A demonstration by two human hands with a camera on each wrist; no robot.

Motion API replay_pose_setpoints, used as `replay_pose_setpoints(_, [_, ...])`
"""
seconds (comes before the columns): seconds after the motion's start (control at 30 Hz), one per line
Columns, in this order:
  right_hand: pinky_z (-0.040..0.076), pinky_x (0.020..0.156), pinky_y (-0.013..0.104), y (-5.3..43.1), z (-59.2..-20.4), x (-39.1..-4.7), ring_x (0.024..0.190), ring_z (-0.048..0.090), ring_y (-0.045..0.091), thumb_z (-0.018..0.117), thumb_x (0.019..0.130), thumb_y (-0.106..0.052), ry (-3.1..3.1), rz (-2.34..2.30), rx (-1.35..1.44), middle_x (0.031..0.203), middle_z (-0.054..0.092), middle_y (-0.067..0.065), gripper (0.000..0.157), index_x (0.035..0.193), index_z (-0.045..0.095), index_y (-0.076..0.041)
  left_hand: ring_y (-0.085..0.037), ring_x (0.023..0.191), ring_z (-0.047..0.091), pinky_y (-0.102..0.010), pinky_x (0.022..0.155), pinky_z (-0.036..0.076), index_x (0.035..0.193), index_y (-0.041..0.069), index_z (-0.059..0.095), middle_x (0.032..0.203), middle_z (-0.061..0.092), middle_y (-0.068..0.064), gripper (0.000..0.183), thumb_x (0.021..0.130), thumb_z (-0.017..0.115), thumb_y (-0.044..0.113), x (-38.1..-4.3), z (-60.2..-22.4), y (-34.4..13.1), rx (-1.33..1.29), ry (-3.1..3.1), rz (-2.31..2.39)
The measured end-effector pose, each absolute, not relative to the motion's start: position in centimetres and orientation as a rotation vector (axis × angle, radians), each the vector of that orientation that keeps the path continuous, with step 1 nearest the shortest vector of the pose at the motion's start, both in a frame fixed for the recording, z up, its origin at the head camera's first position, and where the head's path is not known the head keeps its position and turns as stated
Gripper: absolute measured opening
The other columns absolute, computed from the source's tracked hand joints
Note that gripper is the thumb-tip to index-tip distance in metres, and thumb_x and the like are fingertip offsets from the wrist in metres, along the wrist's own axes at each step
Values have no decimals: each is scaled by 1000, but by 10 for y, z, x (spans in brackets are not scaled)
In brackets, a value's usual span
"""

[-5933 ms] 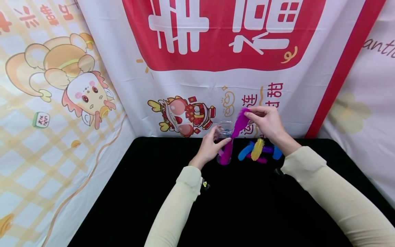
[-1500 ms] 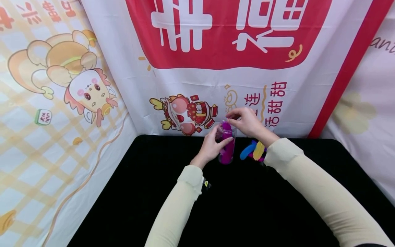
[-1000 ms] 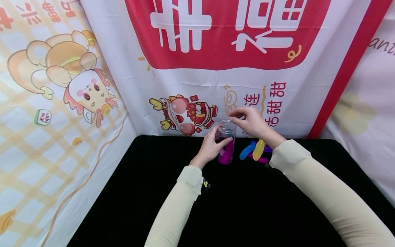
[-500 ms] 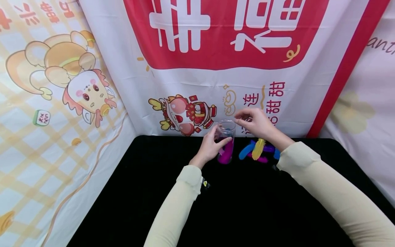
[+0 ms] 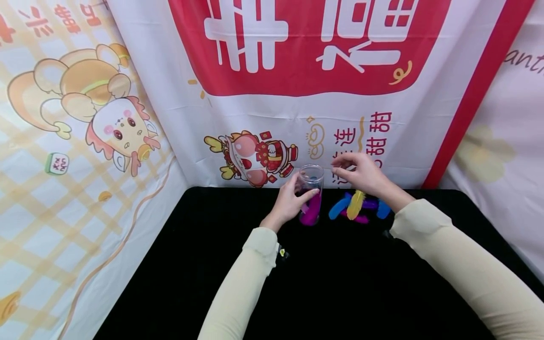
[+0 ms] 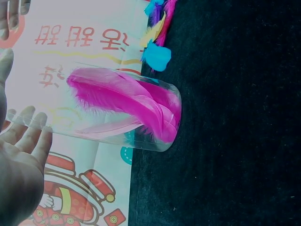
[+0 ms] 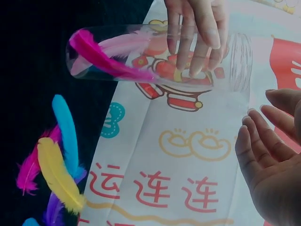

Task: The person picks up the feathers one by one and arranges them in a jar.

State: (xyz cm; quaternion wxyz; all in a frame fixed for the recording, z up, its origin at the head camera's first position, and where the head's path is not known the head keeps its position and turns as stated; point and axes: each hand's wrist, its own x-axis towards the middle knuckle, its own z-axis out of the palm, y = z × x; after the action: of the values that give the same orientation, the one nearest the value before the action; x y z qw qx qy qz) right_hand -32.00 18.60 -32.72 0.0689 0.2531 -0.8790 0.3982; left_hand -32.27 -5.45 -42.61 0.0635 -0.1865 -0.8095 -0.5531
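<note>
A clear jar [image 5: 311,175] stands upright near the back edge of the black table. My left hand [image 5: 286,204] grips it from the left, with the thumb across its front. Inside lie magenta and pale pink feathers [image 6: 134,101], bunched toward the bottom. My right hand [image 5: 362,175] hovers to the right of the jar's mouth. Its fingers are loosely bent and hold nothing, as the right wrist view shows. Below it is a small pile: a yellow feather [image 5: 355,206], a blue feather [image 5: 338,208], a purple feather [image 5: 370,204], a magenta feather [image 5: 361,219] and another blue feather [image 5: 383,210].
Behind the table hangs a white and red printed cloth [image 5: 255,111], close to the jar. A checked cloth [image 5: 63,198] covers the left side. The black tabletop [image 5: 340,283] stretches toward me under both forearms.
Earlier my right hand held a magenta feather over the jar, then had its fingers at the mouth with the feather inside. It has since drawn away right, without a feather. My left hand keeps its grip.
</note>
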Motion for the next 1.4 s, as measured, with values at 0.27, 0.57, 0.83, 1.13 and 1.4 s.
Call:
replay_pose_setpoints(0.27, [58,65,27,200,-336,-318,87,68,25,72,98,-23,-2648,1215,664,99,74,10,23,112,75,-6,-17,129,59,-33,110,47,152,16,44,137,64,-4,72,92,78,39,-323,-426,-55,-579,-2431,-1680])
replay_pose_setpoints(0.57, [57,70,22,218,-347,-314,95,68,29,70,100,-21,-2702,1228,661,108,74,16,26,117,73,-1,-17,129,58,-33,110,47,154,15,42,137,63,-4,74,93,77,38,-322,-426,-55,-573,-2444,-1676])
replay_pose_setpoints(0.83, [53,78,22,231,-358,-315,100,68,28,68,101,-22,-2724,1185,638,111,73,16,28,119,72,-2,-16,129,58,-31,110,46,154,15,41,139,62,-5,74,94,76,38,-322,-427,-55,-564,-2450,-1679])
replay_pose_setpoints(1.13, [54,73,21,240,-372,-314,96,67,25,70,99,-21,-2726,1203,581,110,74,15,27,117,72,-2,-16,128,59,-32,109,47,150,15,46,137,63,-5,70,93,77,39,-323,-427,-54,-560,-2445,-1665])
replay_pose_setpoints(1.4, [55,79,29,253,-392,-314,97,67,26,69,100,-23,-2781,1155,518,110,74,15,27,116,72,-1,-16,128,58,-32,110,46,150,17,46,137,63,-4,70,92,77,41,-324,-428,-56,-560,-2448,-1688])
